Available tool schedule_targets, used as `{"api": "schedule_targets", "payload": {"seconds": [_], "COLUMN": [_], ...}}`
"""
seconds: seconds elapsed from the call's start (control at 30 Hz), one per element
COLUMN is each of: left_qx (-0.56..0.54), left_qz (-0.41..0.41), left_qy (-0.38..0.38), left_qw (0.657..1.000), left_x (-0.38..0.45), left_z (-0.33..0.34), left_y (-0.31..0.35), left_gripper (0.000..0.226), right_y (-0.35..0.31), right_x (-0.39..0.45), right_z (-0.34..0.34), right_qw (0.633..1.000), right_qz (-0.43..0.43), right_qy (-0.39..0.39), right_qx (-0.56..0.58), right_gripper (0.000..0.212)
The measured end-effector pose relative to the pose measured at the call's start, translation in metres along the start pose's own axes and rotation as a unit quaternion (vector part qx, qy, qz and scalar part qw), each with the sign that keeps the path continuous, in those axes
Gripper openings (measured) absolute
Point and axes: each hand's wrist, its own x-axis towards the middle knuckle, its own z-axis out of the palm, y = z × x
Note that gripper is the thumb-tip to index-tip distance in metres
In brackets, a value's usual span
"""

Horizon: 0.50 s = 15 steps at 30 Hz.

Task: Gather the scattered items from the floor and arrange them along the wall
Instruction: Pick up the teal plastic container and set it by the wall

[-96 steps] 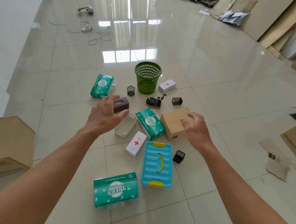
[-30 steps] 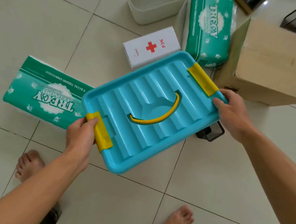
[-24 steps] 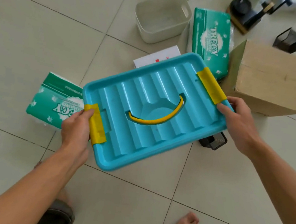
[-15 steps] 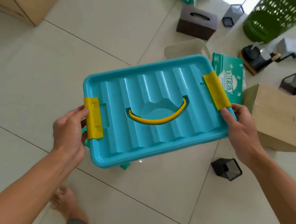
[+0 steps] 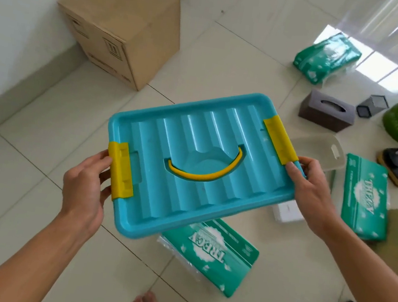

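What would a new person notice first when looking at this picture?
First, the bright blue storage box with yellow clips, held in the air at the centre by the left hand and right hand, one at each end. Next, the big cardboard box standing against the wall at the upper left. Green tissue packs lie on the floor, one directly under the blue box.

Tiled floor [image 5: 25,150] bears cardboard box [image 5: 124,20], tissue packs [image 5: 211,251]
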Motion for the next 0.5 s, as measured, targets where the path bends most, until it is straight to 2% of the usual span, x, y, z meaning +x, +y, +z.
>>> {"api": "schedule_targets", "payload": {"seconds": [0.2, 0.33, 0.5], "left_qx": [-0.017, -0.008, 0.014], "left_qz": [-0.001, 0.004, -0.032], "left_qy": [0.032, 0.057, 0.070], "left_qw": [0.999, 0.998, 0.997], "left_x": [0.050, 0.085, 0.137], "left_z": [-0.034, -0.054, -0.070], "left_y": [0.043, 0.063, 0.077], "left_gripper": [0.027, 0.026, 0.027], "right_y": [-0.050, -0.067, -0.079], "right_x": [0.032, 0.054, 0.090], "right_z": [0.074, 0.119, 0.172], "right_qw": [1.000, 0.999, 0.998], "right_qz": [-0.025, -0.022, -0.005], "right_qy": [-0.001, -0.033, -0.065], "right_qx": [0.007, 0.015, 0.002], "right_gripper": [0.019, 0.021, 0.020]}}
